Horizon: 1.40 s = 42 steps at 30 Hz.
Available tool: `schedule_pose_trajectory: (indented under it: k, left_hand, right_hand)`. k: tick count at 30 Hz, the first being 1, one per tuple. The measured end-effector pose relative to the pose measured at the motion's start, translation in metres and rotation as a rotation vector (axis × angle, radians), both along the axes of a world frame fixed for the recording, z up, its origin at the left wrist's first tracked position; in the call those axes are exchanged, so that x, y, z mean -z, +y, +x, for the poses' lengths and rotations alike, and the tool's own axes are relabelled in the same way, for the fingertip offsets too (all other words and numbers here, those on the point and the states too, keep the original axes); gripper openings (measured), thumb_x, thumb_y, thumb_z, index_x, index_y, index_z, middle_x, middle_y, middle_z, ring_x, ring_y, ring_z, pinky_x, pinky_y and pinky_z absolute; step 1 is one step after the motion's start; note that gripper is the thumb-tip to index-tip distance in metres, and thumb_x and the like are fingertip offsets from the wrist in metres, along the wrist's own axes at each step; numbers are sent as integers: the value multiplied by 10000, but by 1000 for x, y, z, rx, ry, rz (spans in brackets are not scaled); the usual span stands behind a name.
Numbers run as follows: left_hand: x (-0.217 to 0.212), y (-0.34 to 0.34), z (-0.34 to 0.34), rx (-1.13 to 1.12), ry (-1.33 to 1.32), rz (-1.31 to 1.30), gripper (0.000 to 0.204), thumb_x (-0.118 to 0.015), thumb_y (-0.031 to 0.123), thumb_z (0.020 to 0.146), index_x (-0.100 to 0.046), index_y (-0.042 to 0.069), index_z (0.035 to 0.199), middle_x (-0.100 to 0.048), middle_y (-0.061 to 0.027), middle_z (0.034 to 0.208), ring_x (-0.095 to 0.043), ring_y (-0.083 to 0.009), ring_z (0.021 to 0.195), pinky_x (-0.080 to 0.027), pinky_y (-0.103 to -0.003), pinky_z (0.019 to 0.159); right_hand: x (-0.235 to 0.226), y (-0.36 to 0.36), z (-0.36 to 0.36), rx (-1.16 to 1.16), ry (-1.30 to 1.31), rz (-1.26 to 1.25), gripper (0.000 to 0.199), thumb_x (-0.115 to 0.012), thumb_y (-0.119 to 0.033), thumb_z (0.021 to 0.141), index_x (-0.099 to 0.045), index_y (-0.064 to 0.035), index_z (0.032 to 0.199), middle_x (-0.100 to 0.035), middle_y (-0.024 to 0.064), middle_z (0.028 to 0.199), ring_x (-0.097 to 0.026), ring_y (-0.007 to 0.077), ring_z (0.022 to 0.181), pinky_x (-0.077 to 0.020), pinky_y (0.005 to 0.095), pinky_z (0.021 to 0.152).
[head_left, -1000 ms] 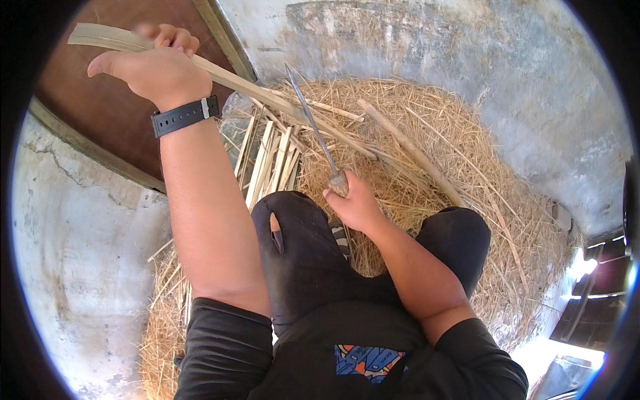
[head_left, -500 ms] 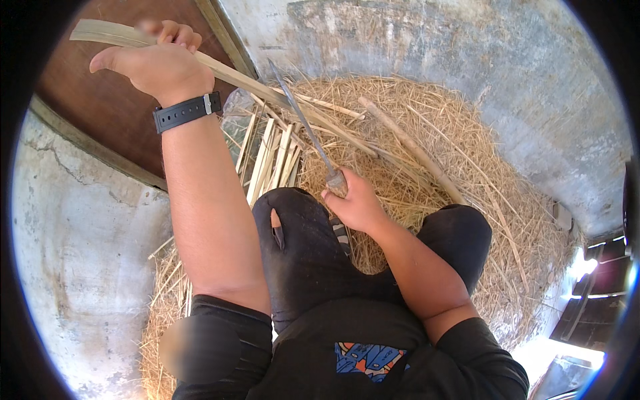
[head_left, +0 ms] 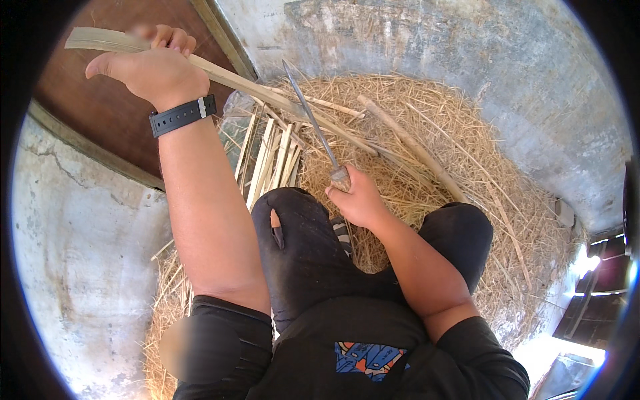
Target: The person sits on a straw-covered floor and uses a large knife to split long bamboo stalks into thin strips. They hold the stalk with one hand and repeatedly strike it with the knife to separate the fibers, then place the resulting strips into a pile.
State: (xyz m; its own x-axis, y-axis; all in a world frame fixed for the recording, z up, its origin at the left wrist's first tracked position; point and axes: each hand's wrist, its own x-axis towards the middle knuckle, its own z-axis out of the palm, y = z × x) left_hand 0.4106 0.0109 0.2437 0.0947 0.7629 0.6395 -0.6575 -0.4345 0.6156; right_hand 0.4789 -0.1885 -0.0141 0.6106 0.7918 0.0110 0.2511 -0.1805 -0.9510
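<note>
My left hand (head_left: 157,72), raised at the upper left with a black watch strap on its wrist, is closed round a long, pale bamboo strip (head_left: 243,83). Its thumb sticks out to the left. The strip slants down to the right towards the straw, where its far end mixes with other pieces. In my right hand (head_left: 361,201), above the gap between my knees, is the wooden handle of a long-bladed knife (head_left: 312,115). The narrow blade points up and left and crosses over the strip in the picture; whether they touch I cannot tell.
Several split bamboo strips (head_left: 272,160) lie beyond my left knee. A thicker pole (head_left: 413,147) rests on the straw and shavings (head_left: 460,133) covering the floor. A stained wall (head_left: 427,47) curves round behind, and a brown wooden panel (head_left: 93,100) stands at the left.
The knife and my right hand have shifted slightly to the right. My left hand has moved a little left and down, still holding the bamboo strip.
</note>
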Motion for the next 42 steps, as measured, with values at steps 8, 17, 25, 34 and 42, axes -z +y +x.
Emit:
schedule_pose_trajectory:
  k: [8,17,25,34,42]
  left_hand:
    - [1,1,-2,13,1,9,803,-57,843,846,-394,116,788,-355,-29,583,-260,-135,479,-225,-246,448]
    - [-2,-3,-6,-5,14,-15,734,-74,773,907,-385,116,802,-337,-24,597,-262,-136,492,-243,-251,455]
    - [0,3,-8,59,7,26,705,-97,757,922,-386,127,797,-326,-15,624,-247,-146,493,-253,-253,457]
    - [-1,1,-9,96,24,31,705,-144,795,897,-382,139,798,-303,-3,608,-221,-130,481,-243,-243,454]
    - [0,11,-14,315,20,99,726,-176,831,866,-416,150,790,-312,11,584,-236,-119,463,-235,-239,453]
  right_hand:
    - [6,1,6,-4,-37,-76,329,-683,-198,829,-593,23,1056,-651,178,833,-635,311,784,-479,391,740]
    - [-15,-4,2,0,-37,-65,331,-669,-162,807,-587,31,1063,-639,206,828,-628,332,773,-478,407,735]
    - [-11,-5,9,-6,-27,-77,370,-669,-160,765,-596,31,1074,-648,218,832,-635,350,764,-487,417,716]
    - [-10,-4,11,-2,-132,-49,372,-672,-164,752,-597,28,1061,-656,234,831,-653,381,774,-501,428,716]
    - [-3,-5,16,16,-60,-27,369,-665,-178,759,-583,46,1040,-647,251,830,-653,388,771,-504,437,714]
